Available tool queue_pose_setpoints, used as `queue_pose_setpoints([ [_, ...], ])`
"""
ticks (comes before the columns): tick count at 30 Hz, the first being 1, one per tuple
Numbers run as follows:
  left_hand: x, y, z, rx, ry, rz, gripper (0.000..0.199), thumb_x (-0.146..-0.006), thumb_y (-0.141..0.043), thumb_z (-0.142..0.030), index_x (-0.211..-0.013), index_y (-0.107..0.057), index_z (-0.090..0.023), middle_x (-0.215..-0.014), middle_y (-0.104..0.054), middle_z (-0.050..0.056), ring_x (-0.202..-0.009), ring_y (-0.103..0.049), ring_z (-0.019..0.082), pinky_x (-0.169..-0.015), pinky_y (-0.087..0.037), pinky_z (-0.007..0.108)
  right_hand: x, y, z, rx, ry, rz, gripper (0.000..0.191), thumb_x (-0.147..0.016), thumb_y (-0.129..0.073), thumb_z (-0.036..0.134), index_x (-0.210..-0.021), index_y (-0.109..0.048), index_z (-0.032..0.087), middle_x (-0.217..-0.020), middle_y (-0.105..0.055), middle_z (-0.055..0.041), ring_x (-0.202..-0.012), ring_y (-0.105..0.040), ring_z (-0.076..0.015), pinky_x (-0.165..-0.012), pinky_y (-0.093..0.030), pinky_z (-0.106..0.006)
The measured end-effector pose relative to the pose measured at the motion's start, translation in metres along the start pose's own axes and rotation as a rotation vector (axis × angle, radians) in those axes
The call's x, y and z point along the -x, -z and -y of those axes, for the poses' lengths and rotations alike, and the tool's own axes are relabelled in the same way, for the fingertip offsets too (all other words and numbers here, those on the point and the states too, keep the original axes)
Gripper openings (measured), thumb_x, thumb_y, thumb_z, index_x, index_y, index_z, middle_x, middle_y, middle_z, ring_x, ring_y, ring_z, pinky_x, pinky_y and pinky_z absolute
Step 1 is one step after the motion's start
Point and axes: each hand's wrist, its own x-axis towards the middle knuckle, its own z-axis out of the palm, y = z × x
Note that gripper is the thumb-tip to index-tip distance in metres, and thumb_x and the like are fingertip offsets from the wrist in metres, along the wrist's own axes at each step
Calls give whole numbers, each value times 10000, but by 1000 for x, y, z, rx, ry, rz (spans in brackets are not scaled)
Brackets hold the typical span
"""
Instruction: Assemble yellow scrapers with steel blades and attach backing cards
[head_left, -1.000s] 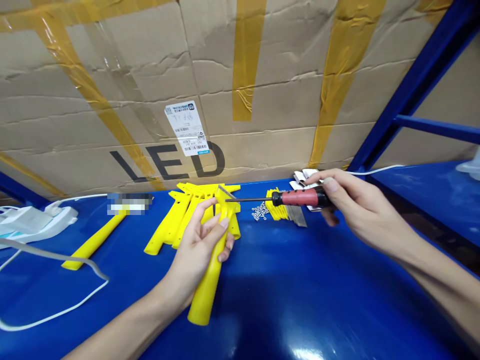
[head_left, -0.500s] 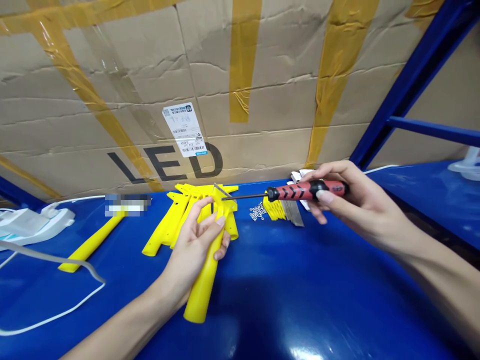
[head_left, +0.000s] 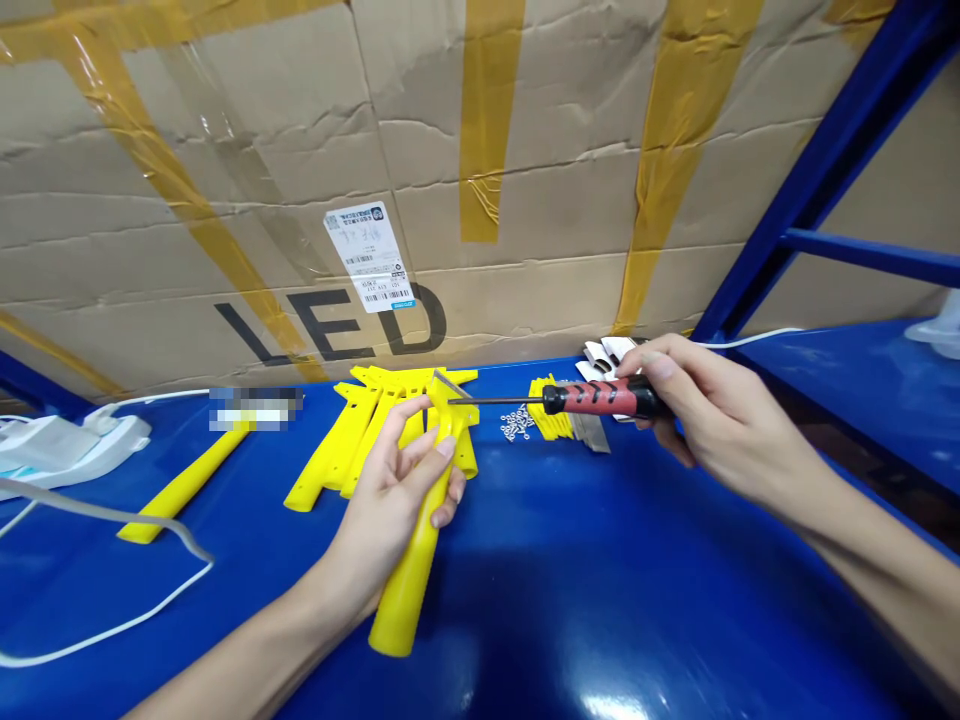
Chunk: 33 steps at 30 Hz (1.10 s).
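My left hand (head_left: 397, 485) is wrapped round a yellow plastic scraper (head_left: 405, 590), tilted with its head up and its butt toward me. A thin metal blade (head_left: 451, 384) shows at the head. My right hand (head_left: 724, 420) grips the red and black handle of a screwdriver (head_left: 600, 398), thumb on top near its rear end. The screwdriver lies nearly level, its shaft pointing left and its tip at the scraper's head; the screw there is too small to make out. Behind my left hand lie several yellow handles (head_left: 322, 455) in a row.
Small metal nuts or screws (head_left: 514, 424), yellow plastic pieces (head_left: 551, 420), metal blades (head_left: 591, 432) and white folded sleeves (head_left: 600, 358) lie beyond the screwdriver. Another yellow scraper (head_left: 187, 480), a white cable (head_left: 112, 632) and a power strip (head_left: 112, 445) are at left. A cardboard box (head_left: 570, 200) stands behind.
My right hand has changed its grip: the fingers have turned round the screwdriver's rear end and more of the red handle shows. The scraper has barely moved in my left hand.
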Motion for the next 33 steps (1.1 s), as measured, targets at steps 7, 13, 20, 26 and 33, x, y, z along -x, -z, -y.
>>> queue_pose_setpoints([
  [7, -1, 1, 1, 5, 8, -12, 536, -858, -708, -299, -1276, -379, -234, -586, -586, -43, -466, -448, 86, -444, -342, 170, 3, 3, 2, -71, 118, 32, 241, -909, -665, 451, -1037, -545, 285, -756, -590, 13, -541, -554, -137, -493, -460, -285],
  [13, -1, 0, 2, -13, 1, -12, 545, -860, -706, -313, -1283, -371, -235, -584, -589, -41, -463, -443, 86, -445, -342, 172, 1, 6, -2, 11, 33, 100, 289, -956, -558, 530, -1053, -560, 257, -753, -611, -1, -565, -593, -144, -510, -470, -285],
  [20, -2, 1, 1, -7, 1, 2, 546, -857, -705, -305, -1280, -366, -236, -575, -582, -46, -455, -438, 85, -437, -338, 171, 0, 3, 1, -38, 32, 8, 291, -980, -511, 539, -939, -521, 251, -600, -479, 55, -377, -416, -86, -365, -318, -251],
  [26, -2, 1, 4, -18, 12, 1, 555, -863, -702, -324, -1291, -357, -244, -582, -587, -44, -466, -451, 88, -440, -344, 168, 1, 9, 0, -132, 118, 143, 276, -902, -682, 426, -1111, -532, 323, -922, -637, 6, -645, -629, -156, -592, -535, -316],
  [33, -1, -2, 8, -16, 20, -19, 525, -834, -731, -303, -1239, -403, -238, -666, -571, -53, -462, -458, 70, -416, -350, 161, 2, 2, 7, 76, 74, 13, 262, -976, -523, 513, -990, -553, 253, -576, -451, 59, -425, -437, -113, -395, -346, -261],
])
